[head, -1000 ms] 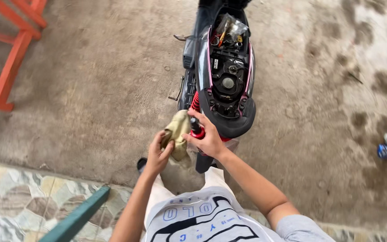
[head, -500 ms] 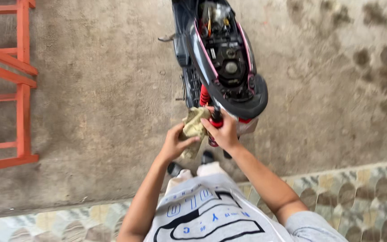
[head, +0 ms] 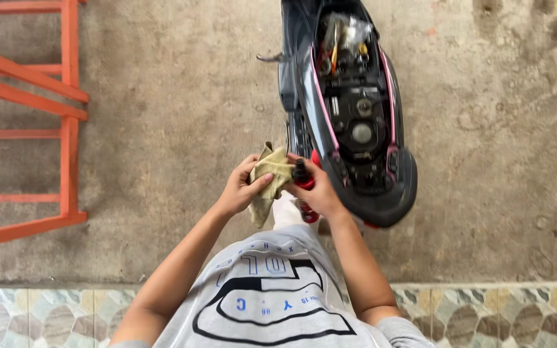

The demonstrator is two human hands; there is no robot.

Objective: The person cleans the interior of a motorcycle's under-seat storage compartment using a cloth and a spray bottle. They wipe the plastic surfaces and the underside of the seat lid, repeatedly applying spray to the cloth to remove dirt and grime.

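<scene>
My left hand (head: 240,187) grips a crumpled yellowish rag (head: 271,174) and presses it against the top of a red part with a black cap (head: 302,175). That red part sits in my right hand (head: 320,193), which is closed around it. Both hands are held in front of my chest, just left of the rear of a dark scooter (head: 349,109). The scooter's seat is off, so its inner compartment with cables and a round cap is exposed. Most of the red part is hidden behind my right hand.
An orange metal frame (head: 66,122) stands on the concrete floor (head: 175,96) at the left. A strip of patterned tiles (head: 472,316) runs along the bottom edge. I wear a grey shirt (head: 265,296) with a printed design.
The view has shifted so the scooter and the orange frame sit further right. Both hands keep their hold; the rag now covers the top of the red part more.
</scene>
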